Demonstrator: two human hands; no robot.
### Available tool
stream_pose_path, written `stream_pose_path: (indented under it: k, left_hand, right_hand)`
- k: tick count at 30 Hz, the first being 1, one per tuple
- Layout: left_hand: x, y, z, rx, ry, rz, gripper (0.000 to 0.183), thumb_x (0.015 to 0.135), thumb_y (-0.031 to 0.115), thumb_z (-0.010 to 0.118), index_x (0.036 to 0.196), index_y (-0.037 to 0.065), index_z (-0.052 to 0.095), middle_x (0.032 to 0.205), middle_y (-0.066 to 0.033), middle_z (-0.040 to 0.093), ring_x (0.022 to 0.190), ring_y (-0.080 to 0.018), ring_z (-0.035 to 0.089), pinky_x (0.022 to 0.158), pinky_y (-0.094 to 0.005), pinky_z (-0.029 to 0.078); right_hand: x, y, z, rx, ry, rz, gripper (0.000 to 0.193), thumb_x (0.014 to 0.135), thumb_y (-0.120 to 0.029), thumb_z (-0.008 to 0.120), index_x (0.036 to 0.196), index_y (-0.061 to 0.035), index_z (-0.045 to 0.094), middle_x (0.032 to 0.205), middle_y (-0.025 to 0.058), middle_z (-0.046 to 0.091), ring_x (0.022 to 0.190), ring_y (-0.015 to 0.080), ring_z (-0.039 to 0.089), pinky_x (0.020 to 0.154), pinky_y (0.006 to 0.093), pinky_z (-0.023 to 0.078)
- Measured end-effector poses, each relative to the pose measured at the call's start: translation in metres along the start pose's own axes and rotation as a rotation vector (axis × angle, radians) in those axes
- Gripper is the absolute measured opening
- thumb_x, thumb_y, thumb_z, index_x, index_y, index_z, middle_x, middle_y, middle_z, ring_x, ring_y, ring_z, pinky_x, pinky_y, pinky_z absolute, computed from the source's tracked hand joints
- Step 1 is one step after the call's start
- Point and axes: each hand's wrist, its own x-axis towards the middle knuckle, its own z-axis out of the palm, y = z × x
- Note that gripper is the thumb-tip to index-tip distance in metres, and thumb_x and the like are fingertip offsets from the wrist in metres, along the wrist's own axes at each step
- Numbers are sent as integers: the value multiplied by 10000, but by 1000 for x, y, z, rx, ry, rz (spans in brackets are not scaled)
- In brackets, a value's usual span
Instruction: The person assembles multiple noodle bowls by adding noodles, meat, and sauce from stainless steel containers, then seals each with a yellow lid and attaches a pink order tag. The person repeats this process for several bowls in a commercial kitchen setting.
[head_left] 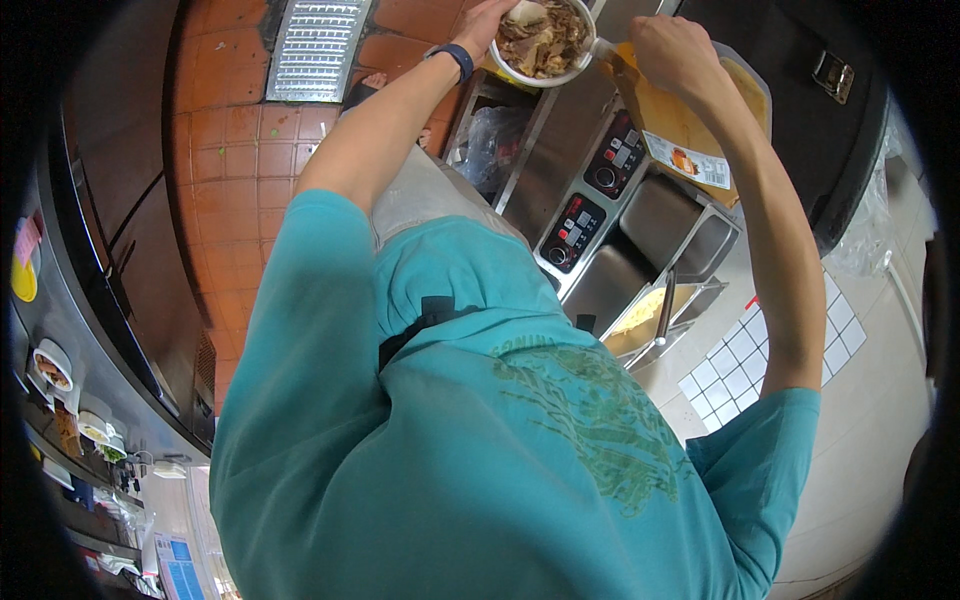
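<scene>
Because the left hand [484, 27] appears to grasp the white bowl [525, 79] only at its left edge, with part of the hold cut off by the upper border, the bowl could tip away on its unsupported side. A slack pinch or a greasy rim would be the likely cause, and the loose pieces could spill onto the steel counter just below the grip. The right hand [667, 52], to the right of that grip, has its fingers curled at the top of a tan, clear-edged container [651, 108]; whether they clench on it or on something else, I cannot tell. A knock between container and bowl, so near each other, could jolt the contents.

Held just right of the left fingers, the bowl is round, with a smooth pale rim. Brown, shredded-looking meat [540, 45] fills much of it, moist and uneven, with a paler lump toward the gripping hand. Below and right of the grip sit two black control panels [572, 233].
</scene>
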Motion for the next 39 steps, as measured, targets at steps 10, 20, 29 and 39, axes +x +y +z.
stream_pose_path:
  k: [10,20,29,39]
  left_hand:
    - [4,-5,-5,40,16,44,369,1001,258,571,1311,62,609,1212,-83,673,1083,-179,646,962,-322,513]
    - [3,-8,-3,5,-7,-30,354,1009,257,553,1303,67,608,1171,-78,687,1032,-177,665,881,-319,551]
    - [1,-11,-14,27,-1,-28,353,1011,246,544,1311,70,605,1175,-83,685,1018,-183,672,860,-327,564]
    - [-22,-29,-9,315,111,0,492,929,409,661,1318,108,633,1260,-56,650,1141,-156,610,980,-300,464]
  right_hand:
    - [11,-3,2,-11,-47,-10,141,766,-23,628,863,14,723,871,234,711,840,378,717,693,432,588]
    - [12,-5,0,-3,-34,-16,145,752,-19,661,881,8,723,888,236,710,850,381,715,700,434,587]
    - [7,-7,-1,-4,5,10,135,791,-34,627,887,6,713,885,234,712,863,372,718,706,435,585]
    - [3,-9,-12,3,-69,7,169,782,-34,636,921,2,723,917,232,714,875,377,714,731,435,586]
